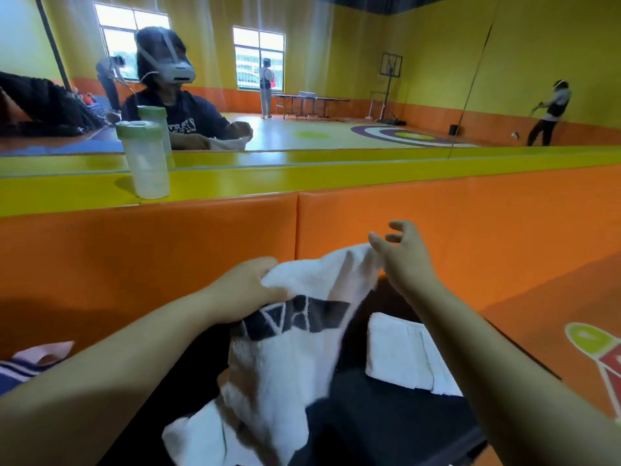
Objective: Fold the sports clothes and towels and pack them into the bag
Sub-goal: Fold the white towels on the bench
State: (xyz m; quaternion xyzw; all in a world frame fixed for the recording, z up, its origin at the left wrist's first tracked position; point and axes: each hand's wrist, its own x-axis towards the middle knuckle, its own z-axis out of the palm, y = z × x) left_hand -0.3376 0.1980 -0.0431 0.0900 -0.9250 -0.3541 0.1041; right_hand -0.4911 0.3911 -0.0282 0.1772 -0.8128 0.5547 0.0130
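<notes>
White towel (285,358) gripped in curled fingers of the left hand (248,290); right hand (408,260) fingers spread loose, touching its corner.

Bright daylight from windows (258,58), wide-angle bending, slight motion blur
</notes>
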